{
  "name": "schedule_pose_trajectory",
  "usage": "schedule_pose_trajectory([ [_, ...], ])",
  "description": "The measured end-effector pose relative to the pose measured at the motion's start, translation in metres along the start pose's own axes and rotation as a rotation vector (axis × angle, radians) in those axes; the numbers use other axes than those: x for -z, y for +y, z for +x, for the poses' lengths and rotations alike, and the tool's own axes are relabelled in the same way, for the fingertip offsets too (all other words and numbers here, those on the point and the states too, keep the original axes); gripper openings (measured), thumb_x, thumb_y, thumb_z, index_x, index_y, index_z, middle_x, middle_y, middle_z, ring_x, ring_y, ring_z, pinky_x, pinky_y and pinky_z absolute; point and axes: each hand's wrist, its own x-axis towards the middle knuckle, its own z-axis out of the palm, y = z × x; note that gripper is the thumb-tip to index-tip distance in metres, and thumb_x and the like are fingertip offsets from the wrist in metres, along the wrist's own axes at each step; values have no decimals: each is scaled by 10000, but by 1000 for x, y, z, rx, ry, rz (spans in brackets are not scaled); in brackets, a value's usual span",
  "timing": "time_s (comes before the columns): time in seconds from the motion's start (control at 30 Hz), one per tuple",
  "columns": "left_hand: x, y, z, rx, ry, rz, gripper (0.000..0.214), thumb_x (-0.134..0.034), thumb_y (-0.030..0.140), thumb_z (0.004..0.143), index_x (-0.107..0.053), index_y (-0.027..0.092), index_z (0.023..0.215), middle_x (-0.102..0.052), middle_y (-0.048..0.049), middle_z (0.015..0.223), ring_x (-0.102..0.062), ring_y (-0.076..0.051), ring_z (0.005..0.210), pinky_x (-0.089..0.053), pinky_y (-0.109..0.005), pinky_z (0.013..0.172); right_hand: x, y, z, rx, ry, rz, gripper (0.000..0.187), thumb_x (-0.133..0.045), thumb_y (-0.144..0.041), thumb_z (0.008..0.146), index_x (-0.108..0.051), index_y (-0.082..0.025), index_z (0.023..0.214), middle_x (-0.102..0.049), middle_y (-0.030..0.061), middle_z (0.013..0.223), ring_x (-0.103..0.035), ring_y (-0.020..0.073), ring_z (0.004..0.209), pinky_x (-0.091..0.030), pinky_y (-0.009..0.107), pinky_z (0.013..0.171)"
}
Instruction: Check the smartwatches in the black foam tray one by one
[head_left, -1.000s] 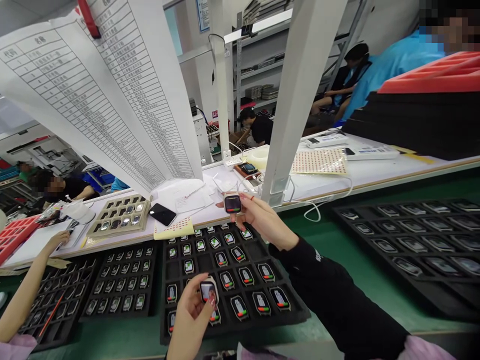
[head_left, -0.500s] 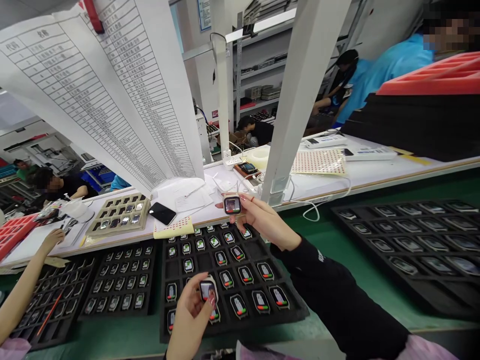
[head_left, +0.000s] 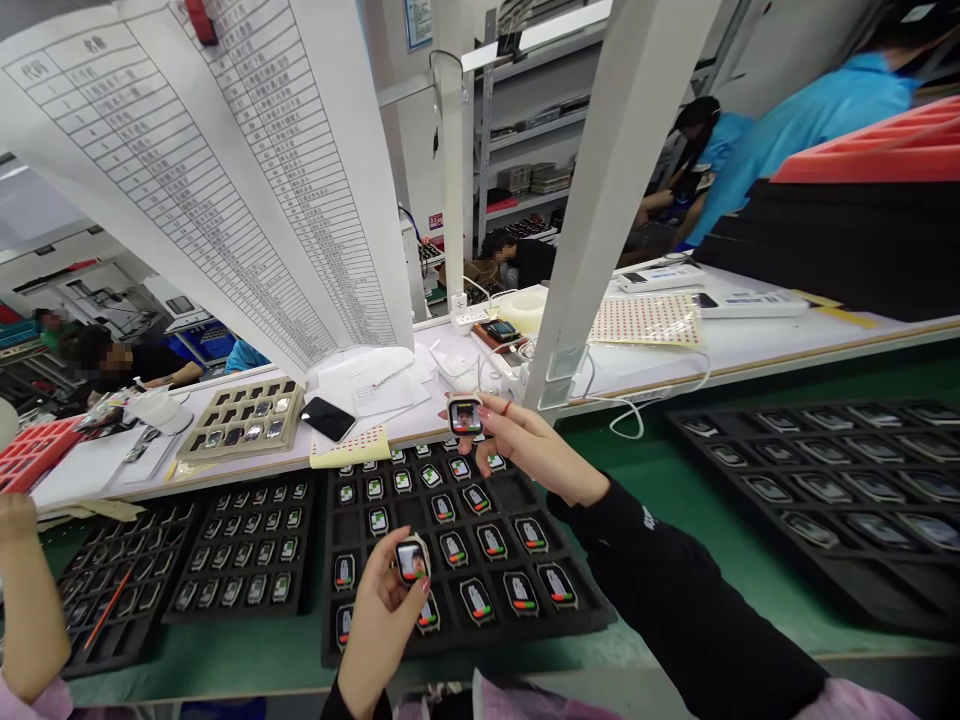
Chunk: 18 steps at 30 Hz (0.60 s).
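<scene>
Two watch bodies are up in the air at once. The left hand [head_left: 379,625] has its fingers [head_left: 420,590] closed round a small watch [head_left: 412,560] with its screen lit, held low over the near rows of the black tray [head_left: 592,625]. The right hand [head_left: 529,450] reaches further out, fingers [head_left: 487,412] pinched on a second watch [head_left: 466,416], raised above the tray's far edge, close to the white tabletop [head_left: 750,345].

Here is the risk as I read it. Both grips are fingertip pinches on smooth little cases, so a slip drops a unit straight onto the lit watches sitting in the pockets below, and a screen takes the knock. The right sleeve [head_left: 675,590] lies across the tray's right corner; a drag of that cuff could nudge the units there out of their pockets. Near the raised watch a white cable [head_left: 637,405] loops off the tabletop, and a finger could snag it.

At the far left a co-worker's arm [head_left: 26,600] hangs over the neighbouring tray [head_left: 112,600], well apart from this one; a bump there looks unlikely. Mixing up which pocket each watch belongs to seems the likelier error, as several pockets stand open.
</scene>
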Motion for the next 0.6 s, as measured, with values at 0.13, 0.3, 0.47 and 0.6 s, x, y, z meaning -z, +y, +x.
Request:
schedule_pose_trajectory([
  [0.13, 3, -4, 3, -2, 21, 22, 636, -698, 404, 804, -408, 217, 1338, -458, -126, 1363, -531, -211, 1160, -468, -263, 927, 5, 63, -13, -109, 30, -135, 757, -674, -372, 808, -265, -227, 1428, -545, 72, 1039, -617, 182, 823, -564, 271, 525],
  [0.3, 4, 0, 5, -16, 44, -1, 648, -703, 373, 800, -400, 223, 1352, -477, -118, 1359, -541, -212, 1159, -473, -279, 940, 10, 166, -38, -302, -19, -831, 528, -620, -226, 811, -459, -125, 1304, -613, 44, 847, -628, 185, 751, -567, 327, 672],
  [0.47, 1, 16, 9, -14, 48, -35, 684, -713, 360, 784, -404, 216, 1377, -512, -103, 1344, -561, -189, 1130, -473, -258, 933, 9, 200, -50, -289, 74, -1108, 462, -677, -141, 743, -606, -74, 1194, -595, 177, 1052, -546, 348, 1063, -430, 509, 947],
  [0.6, 1, 28, 13, 17, 81, 18, 776, -743, 339, 745, -388, 152, 1410, -626, -111, 1167, -598, -152, 955, -482, -226, 824, 0, 174, -57, -191, 200, -1165, 499, -590, -216, 854, -509, -127, 1338, -457, 214, 1286, -456, 377, 1185, -394, 550, 963],
])
